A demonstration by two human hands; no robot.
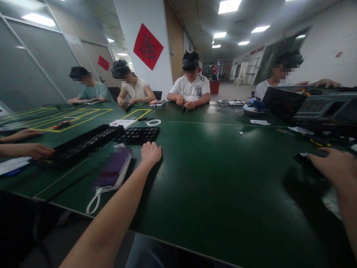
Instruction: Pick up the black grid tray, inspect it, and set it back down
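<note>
My left hand (151, 153) rests on the green table (212, 178) with its fingers curled down, right at the near corner of a black grid tray (141, 134). Whatever lies under those fingers is hidden. Left of my forearm is a phone with a purple screen (113, 167), on top of a white case or block with a wrist strap (96, 201). At the right edge, my right hand (334, 163) has its thumb and fingers around a small dark object (304, 155) with a pale mark, just above the table. Its kind cannot be made out.
At left, another person's hands (39, 150) touch a long black tray (86, 143). A white ring (153, 122) and paper lie beyond the grid tray. Far right stands an open computer case (323, 106) near cables. Several people sit across the table.
</note>
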